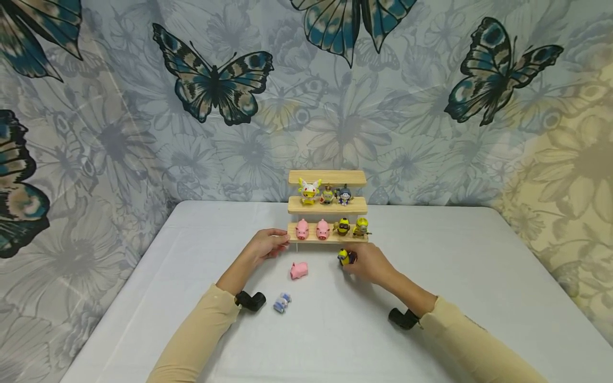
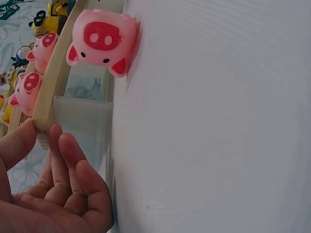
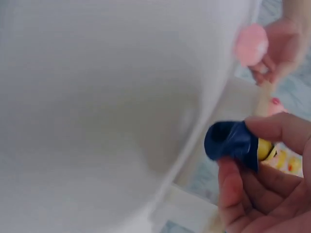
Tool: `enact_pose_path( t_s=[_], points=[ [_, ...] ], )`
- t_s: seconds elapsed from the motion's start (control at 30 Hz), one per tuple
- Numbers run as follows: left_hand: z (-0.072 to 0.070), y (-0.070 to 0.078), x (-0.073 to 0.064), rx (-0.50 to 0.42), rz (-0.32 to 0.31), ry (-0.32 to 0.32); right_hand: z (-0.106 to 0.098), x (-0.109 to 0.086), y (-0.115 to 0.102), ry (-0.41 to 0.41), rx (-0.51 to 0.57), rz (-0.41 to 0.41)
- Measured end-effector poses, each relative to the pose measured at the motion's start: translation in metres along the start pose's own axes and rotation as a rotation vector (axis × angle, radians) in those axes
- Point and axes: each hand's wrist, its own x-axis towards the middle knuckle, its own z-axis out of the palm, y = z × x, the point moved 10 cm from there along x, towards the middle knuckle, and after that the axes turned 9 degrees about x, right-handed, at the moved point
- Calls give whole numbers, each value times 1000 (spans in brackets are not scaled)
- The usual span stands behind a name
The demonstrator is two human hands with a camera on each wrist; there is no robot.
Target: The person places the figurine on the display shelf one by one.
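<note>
My left hand (image 1: pixel 268 244) pinches the left end of the lowest board of a wooden tiered display shelf (image 1: pixel 328 206), thumb above and fingertips below. Between thumb and fingers, my right hand (image 1: pixel 370 262) holds a small yellow minion figurine (image 1: pixel 343 257) in front of that board's right part; its dark blue lower body (image 3: pixel 231 141) shows in the right wrist view. The lowest board bears two pink pig figurines (image 1: pixel 323 230) and two yellow figurines (image 1: pixel 361 227). Another pink pig (image 1: pixel 299 270) stands on the table before the shelf, near my left hand.
A small blue-and-white figurine (image 1: pixel 282 302) lies on the white-covered table (image 1: pixel 455 255), nearer me. The middle board carries a white-and-yellow horned figurine (image 1: pixel 309 191) and two smaller ones. A butterfly-patterned backdrop (image 1: pixel 345 133) hangs behind.
</note>
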Motion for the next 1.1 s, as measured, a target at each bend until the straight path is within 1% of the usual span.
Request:
enact_pose_path(
  t_s=[0.1,0.27,0.4,0.57,0.7,0.93,1.1],
  points=[
    [0,0,1,2,-2,1,-12,0,-8,-22,69,-38],
    [-1,1,1,-2,7,3,-42,2,-24,-20,170,-86],
    [-1,1,1,-1,6,1,-60,5,-31,-23,220,-79],
    [0,0,0,-7,4,-4,-78,13,-32,-17,246,-47],
    [1,0,0,-8,8,-7,-93,23,-33,-15,277,-22],
    [0,0,1,-12,2,-1,-123,44,-48,21,332,-13],
    [1,1,2,-5,0,1,-137,60,-54,53,344,-2]
  ],
)
